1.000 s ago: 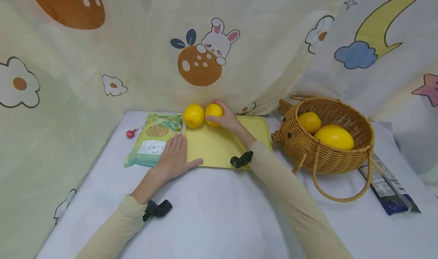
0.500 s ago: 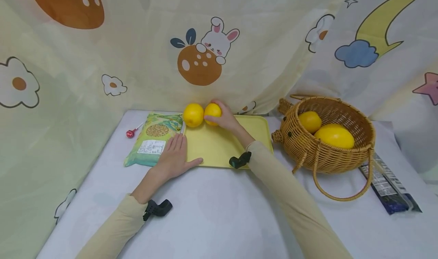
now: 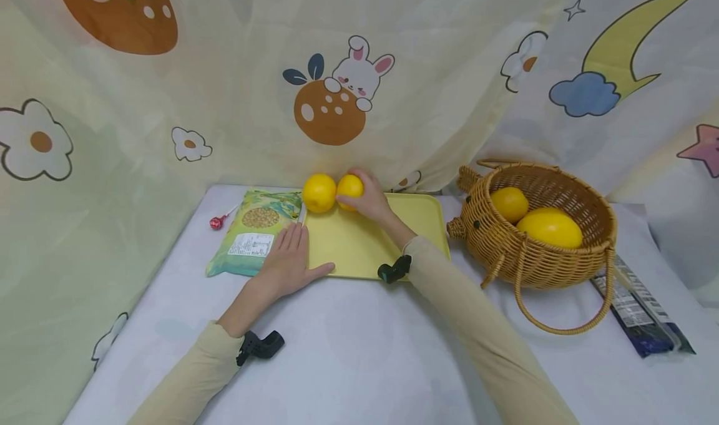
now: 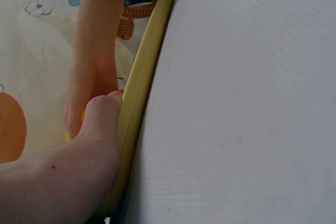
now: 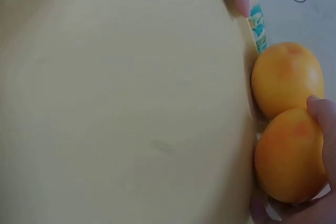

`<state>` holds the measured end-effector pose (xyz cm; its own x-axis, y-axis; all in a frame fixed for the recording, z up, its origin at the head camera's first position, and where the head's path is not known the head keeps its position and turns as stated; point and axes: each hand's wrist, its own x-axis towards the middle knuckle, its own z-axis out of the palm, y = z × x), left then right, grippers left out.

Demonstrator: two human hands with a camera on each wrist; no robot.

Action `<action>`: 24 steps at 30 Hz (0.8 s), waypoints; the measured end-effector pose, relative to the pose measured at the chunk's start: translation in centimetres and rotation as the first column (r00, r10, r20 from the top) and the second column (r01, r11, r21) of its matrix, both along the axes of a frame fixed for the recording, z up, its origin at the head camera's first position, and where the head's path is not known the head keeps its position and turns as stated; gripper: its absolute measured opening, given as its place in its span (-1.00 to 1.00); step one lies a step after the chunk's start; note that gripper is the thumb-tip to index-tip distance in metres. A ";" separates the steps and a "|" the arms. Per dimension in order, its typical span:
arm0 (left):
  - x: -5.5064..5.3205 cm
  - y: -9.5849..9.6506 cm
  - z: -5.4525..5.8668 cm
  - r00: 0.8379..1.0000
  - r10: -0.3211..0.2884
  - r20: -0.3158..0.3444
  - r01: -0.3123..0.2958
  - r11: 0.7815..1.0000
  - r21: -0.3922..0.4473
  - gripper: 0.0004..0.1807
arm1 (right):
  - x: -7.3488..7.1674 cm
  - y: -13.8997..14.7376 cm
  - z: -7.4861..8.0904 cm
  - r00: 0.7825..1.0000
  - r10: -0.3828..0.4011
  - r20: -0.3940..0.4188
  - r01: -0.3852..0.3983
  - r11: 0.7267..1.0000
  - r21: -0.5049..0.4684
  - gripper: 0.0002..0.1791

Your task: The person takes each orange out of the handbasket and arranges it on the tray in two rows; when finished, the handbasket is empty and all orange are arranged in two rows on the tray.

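At the back left corner of the yellow tray (image 3: 359,244), my right hand (image 3: 371,200) grips a round yellow-orange fruit (image 5: 289,156), thumb and fingers curled round its sides. A second fruit of the same kind (image 3: 319,193) sits just left of it, the two touching in the right wrist view. My left hand (image 3: 286,266) lies with straight fingers along the tray's left edge, beside the green food bag (image 3: 253,228). Its thumb (image 4: 102,114) reaches over the tray's front rim. Part of the gripped fruit is hidden behind my right hand.
On the right stands a pig-shaped wicker basket (image 3: 539,266) holding a smaller yellow-orange fruit (image 3: 509,204) and a large yellow fruit (image 3: 550,227). Next to it lies a dark flat packet (image 3: 640,309). A red lollipop (image 3: 216,223) lies left of the bag. A printed curtain (image 3: 241,100) hangs behind.
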<state>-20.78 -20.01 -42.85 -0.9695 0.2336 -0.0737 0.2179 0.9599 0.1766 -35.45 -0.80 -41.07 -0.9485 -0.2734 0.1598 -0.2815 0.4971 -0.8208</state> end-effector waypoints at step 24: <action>0.0 0.0 -0.4 1.000 -0.002 -0.023 0.002 1.000 -0.018 0.21 | 3.2 0.5 1.3 0.984 0.074 -0.164 -0.037 0.975 0.221 -0.03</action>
<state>-20.79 -20.06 -43.26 -0.9706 0.2343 -0.0555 0.2235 0.9624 0.1545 -32.27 -0.31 -39.76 -0.8949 -0.3705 0.2487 -0.4397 0.6368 -0.6334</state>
